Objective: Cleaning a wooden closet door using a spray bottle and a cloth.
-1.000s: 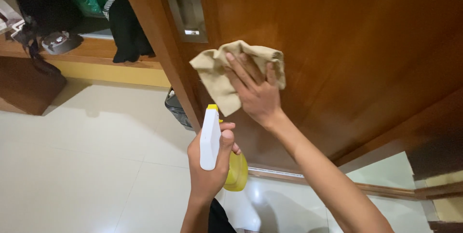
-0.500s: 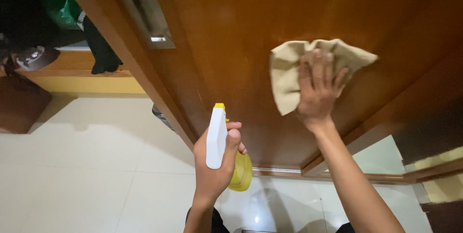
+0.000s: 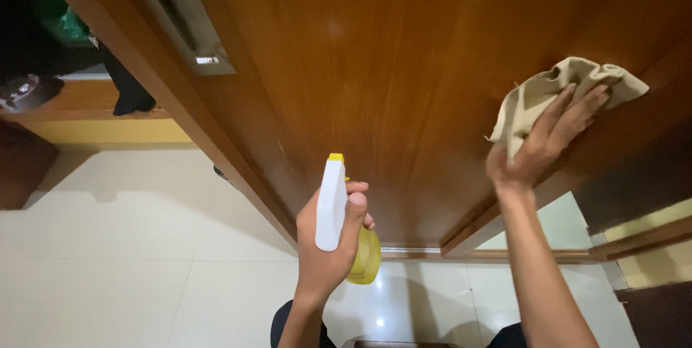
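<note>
Wooden door [image 3: 404, 88] above a pale tiled floor [image 3: 108, 247]. Left hand [image 3: 328, 243] fingers closed around spray bottle [image 3: 333, 204]; right hand [image 3: 540, 150], fingers spread flat, presses cloth [image 3: 548, 92] against door.

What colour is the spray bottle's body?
Yellow, with a white spray head; the spray bottle shows in the head view.

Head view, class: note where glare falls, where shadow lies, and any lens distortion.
In the head view, glare spots sit on the glossy floor tiles near the person's feet and faintly on the wooden door; deep shadow fills the upper left corner; the wide lens bends the door edge and stretches the right hand and beige cloth; the spray bottle looks sharp.
</note>
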